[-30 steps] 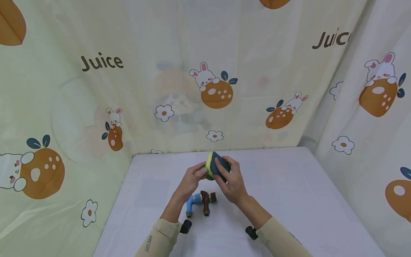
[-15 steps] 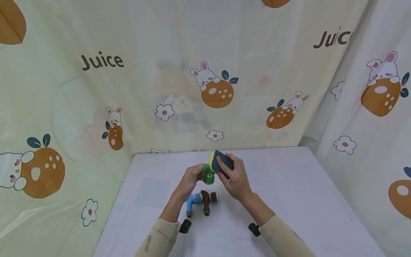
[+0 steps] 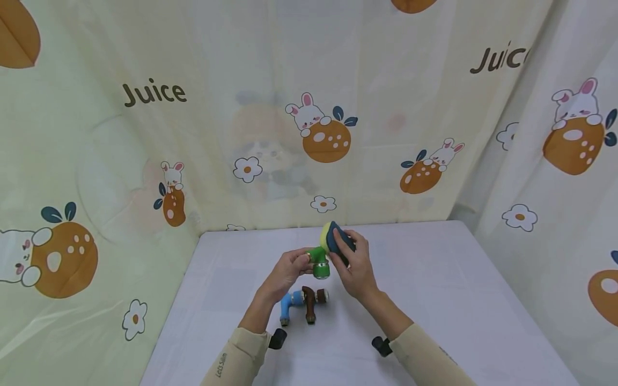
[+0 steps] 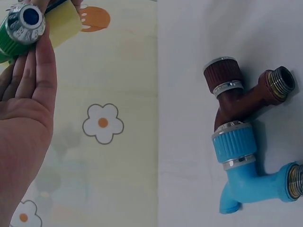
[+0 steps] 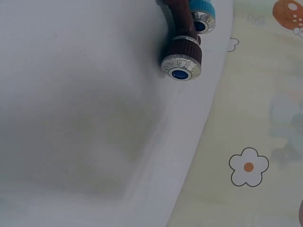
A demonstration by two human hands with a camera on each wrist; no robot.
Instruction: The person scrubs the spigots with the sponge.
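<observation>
My left hand (image 3: 286, 274) grips a green faucet (image 3: 321, 264) by one end, held up above the table. Its ribbed knob with a silver, blue-centred cap (image 4: 29, 20) shows in the left wrist view. In my right hand (image 3: 356, 268) is a sponge (image 3: 344, 242), yellow on one side and dark blue on the other, pinched between thumb and fingers. The yellow side faces the faucet and appears to touch its upper bend. The right wrist view does not show the right hand.
Below the hands, a blue faucet (image 3: 287, 306) and a brown faucet (image 3: 309, 304) lie side by side on the white table (image 3: 415, 289). Behind the table hangs a printed curtain (image 3: 203, 134). A dark wrist camera (image 3: 382, 346) sits by the right cuff.
The sponge has moved up and slightly right, from covering the green faucet to its upper bend. The faucet has turned in my left hand's grip, so more of it shows.
</observation>
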